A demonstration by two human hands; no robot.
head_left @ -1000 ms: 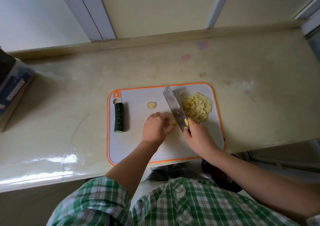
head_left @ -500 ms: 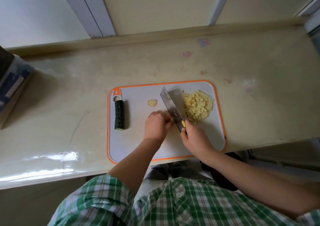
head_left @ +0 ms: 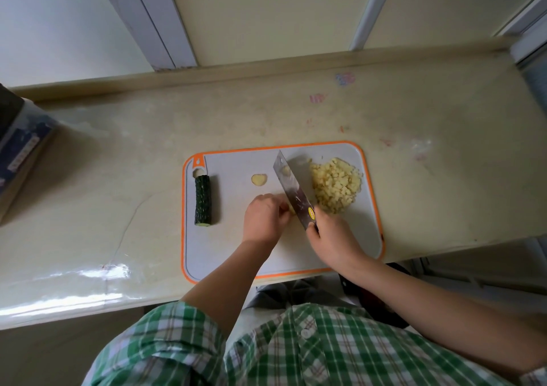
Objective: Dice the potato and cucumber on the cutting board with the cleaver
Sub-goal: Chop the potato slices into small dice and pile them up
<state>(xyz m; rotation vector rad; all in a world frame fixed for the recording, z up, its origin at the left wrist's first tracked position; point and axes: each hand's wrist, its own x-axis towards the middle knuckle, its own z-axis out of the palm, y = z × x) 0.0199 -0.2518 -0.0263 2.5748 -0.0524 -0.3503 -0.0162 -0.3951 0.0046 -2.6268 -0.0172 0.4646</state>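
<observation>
1. Cleaver [head_left: 291,187], mid-board: over the last second the blade has edged toward the left hand [head_left: 265,220]; the potato bit [head_left: 291,208] beside it now shows only as a sliver; I judge the potato nearly done.
2. Its long axis runs diagonally; tip away and left, handle toward the person.
3. Right hand [head_left: 331,237] clenched round the handle; left fingers curled, pinning the bit.
4. Dice [head_left: 336,186] right of the blade; slice [head_left: 259,179] left; cucumber [head_left: 203,199] uncut, lying near-to-far at the board's [head_left: 213,255] left edge.
</observation>
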